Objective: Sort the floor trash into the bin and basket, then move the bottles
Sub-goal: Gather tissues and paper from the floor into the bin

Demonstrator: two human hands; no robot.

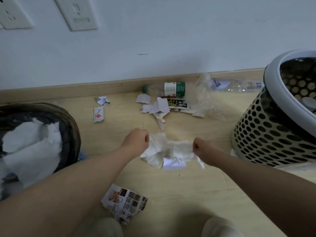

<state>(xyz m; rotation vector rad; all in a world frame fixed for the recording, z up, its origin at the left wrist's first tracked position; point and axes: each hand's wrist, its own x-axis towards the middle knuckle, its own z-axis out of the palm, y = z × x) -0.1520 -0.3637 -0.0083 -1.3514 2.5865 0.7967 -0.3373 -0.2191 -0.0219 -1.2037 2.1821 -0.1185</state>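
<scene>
- Step in hand: the left hand (136, 141) and the right hand (203, 149) each pinch an end of one crumpled tissue (167, 147) with curled fingers. It is held low over the floor at the middle of the view. A white slip (173, 164) lies just under it at six o'clock.
- Done, by judgement: the bin (75, 134), at nine o'clock of the hands, already holds a heap of white paper on its dark liner. The perforated basket (265, 137), at three o'clock, shows something pale inside, which cannot be identified.
- Left, paper and wrappers:
  - at twelve o'clock, paper scraps (153, 106) overlap a black snack wrapper (177, 103), beside a clear plastic bag (205, 96);
  - at eleven o'clock, a paper ball (102, 100) lies with a sachet (98, 114) just below it;
  - at seven o'clock, a printed leaflet (124, 204) lies near the feet.
- Left, bottles: a green-capped bottle (164, 89) and a clear bottle (239, 85) both lie on their sides against the skirting board (68, 90), unmoved. The second sits at one o'clock, close to the basket.
- Assessment: sorting is under way and well short of complete, and the bottle step has not begun.
- Surface: the floor (188, 185) is pale wood-look board with visible seams. It looks smooth and dry.
- Room: the wall (171, 40) is plain white with small scuffs. Two socket plates (78, 14) are at the upper left. Light shoes (220, 226) show at the bottom edge.
</scene>
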